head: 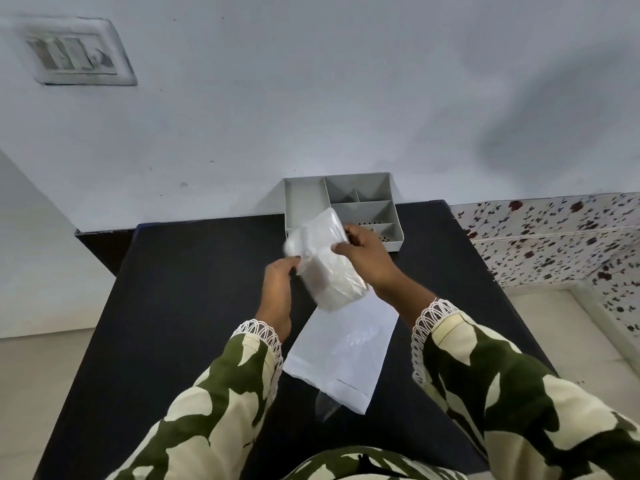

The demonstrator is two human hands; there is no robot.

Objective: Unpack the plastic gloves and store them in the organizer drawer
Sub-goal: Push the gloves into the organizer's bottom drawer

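Note:
A folded stack of clear plastic gloves (327, 261) hangs in the air above the black table (180, 306), tilted and partly blurred. My right hand (367, 258) pinches its upper right side. My left hand (277, 289) touches its lower left edge, fingers curled against the plastic. Behind the stack stands the grey organizer drawer (377, 209) with several open compartments, against the wall; its near left part is hidden by the gloves. A flat white packet (346, 351) lies on the table below my hands.
A small clear plastic scrap (327, 405) lies at the packet's near corner. A wall rises right behind the table, with a switch plate (78, 53) at the upper left. A flowered surface (554, 240) borders the table on the right.

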